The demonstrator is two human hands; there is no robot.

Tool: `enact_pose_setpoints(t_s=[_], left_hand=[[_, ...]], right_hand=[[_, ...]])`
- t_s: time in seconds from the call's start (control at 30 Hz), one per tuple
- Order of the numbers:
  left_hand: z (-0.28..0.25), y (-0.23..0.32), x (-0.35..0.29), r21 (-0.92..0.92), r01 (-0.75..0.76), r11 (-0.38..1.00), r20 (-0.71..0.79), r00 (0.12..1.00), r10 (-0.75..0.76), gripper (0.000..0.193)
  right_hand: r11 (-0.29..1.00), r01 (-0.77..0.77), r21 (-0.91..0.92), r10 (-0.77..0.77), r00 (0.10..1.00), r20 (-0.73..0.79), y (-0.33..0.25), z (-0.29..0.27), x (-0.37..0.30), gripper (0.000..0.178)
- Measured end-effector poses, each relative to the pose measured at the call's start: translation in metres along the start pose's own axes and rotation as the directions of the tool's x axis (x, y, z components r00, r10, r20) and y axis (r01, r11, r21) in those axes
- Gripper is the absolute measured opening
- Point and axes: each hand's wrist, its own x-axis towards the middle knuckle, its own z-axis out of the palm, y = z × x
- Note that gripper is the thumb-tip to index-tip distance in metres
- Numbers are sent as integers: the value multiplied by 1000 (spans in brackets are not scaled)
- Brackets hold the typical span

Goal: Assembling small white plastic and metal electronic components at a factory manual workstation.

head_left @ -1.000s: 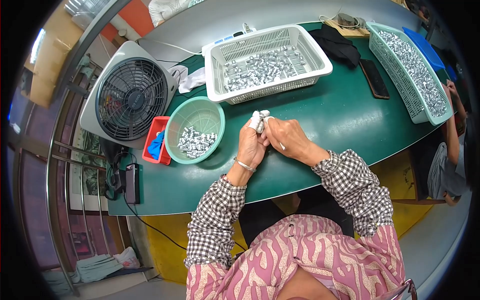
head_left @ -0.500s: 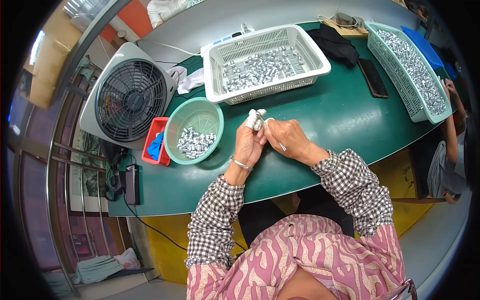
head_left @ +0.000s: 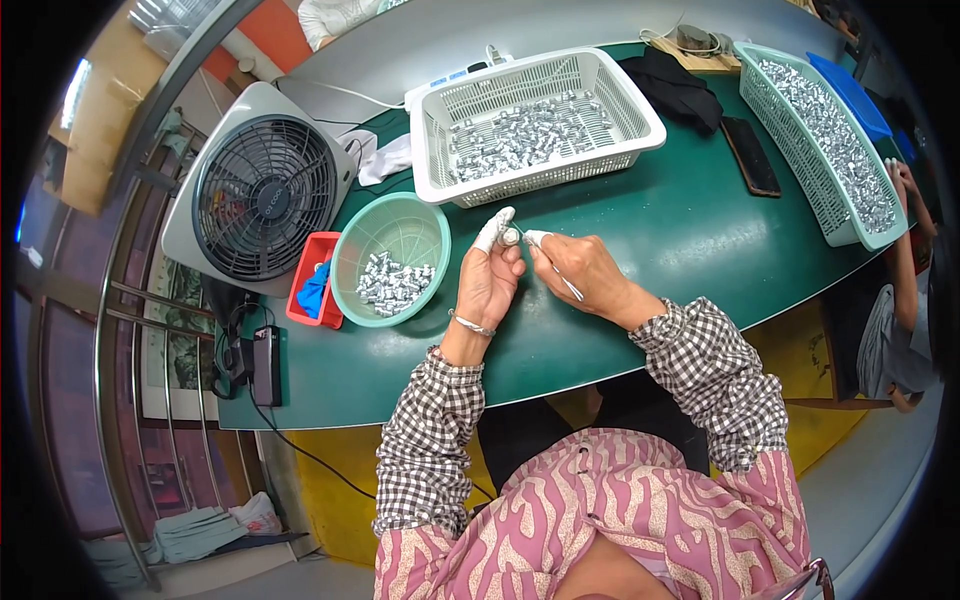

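My left hand point(head_left: 489, 279) has white coverings on its thumb and index finger. It pinches a small silvery metal part point(head_left: 511, 237) over the green table. Close on its right, my right hand point(head_left: 592, 272) grips a thin metal tool point(head_left: 571, 288) like a pick, its tip toward the part; whether they touch is too small to tell. A white wrapping covers a fingertip of that hand too. Left of my hands stands a round pale green basket point(head_left: 440, 222) with several similar metal parts point(head_left: 395, 284) in it. Beyond them a white rectangular basket point(head_left: 645, 137) holds more.
A box fan point(head_left: 268, 200) stands at the left, beside a red tray point(head_left: 318, 245) with a blue cloth. A phone point(head_left: 750, 157) and a black cloth point(head_left: 672, 90) lie on the right. Past them is a long green basket point(head_left: 845, 235) of metal parts, with another person's hands nearby.
My hands have drawn slightly apart: the left has moved a little left, the right a little right. The metal part between my left fingers now shows more clearly.
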Motion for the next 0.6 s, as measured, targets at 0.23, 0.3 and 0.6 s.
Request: enact_pose_setpoints(t_s=[0.23,0.3,0.6], left_hand=[[2,1,-1,25,27,999,-136,990,-23,21],[1,1,-1,20,25,999,-128,992,-22,20],[-8,-1,1,-11,67,998,2,998,-67,19]], right_hand=[[996,-51,74,55,998,-43,-4,-8,2,12],[994,-58,97,62,997,-39,-4,-9,2,12],[981,-89,172,92,996,-8,-4,-8,2,14]])
